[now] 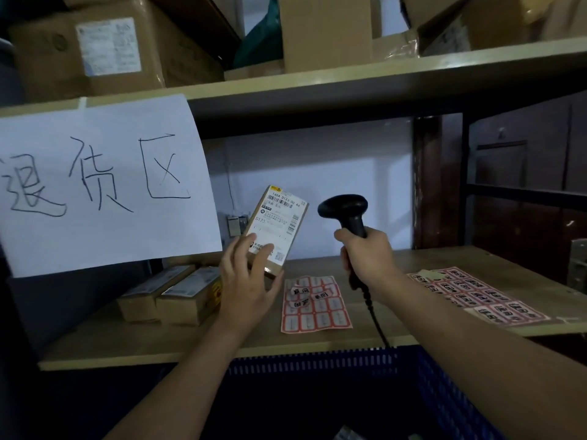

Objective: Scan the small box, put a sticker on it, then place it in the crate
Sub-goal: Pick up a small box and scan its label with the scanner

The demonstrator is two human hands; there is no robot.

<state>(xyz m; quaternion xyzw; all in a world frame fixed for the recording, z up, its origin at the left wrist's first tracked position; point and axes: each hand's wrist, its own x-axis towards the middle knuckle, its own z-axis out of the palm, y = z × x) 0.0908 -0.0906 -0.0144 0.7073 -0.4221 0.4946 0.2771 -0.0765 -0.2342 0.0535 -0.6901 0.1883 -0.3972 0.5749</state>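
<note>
My left hand (246, 281) holds a small cardboard box (276, 222) upright above the shelf, its white shipping label with barcodes facing me. My right hand (368, 257) grips a black handheld barcode scanner (344, 211) by its handle, the head pointing left toward the box, a short gap between them. The scanner's coiled cable (374, 315) hangs down from the handle. A red-and-white sticker sheet (314, 304) lies flat on the wooden shelf (190, 341) between my hands. The blue plastic crate (317, 363) sits below the shelf's front edge, its inside dark.
Two more small boxes (171, 295) lie on the shelf at left. A second sticker sheet (476, 293) lies at right. A white paper sign (101, 185) with handwriting hangs from the upper shelf (349, 81), which carries large cartons (104, 49).
</note>
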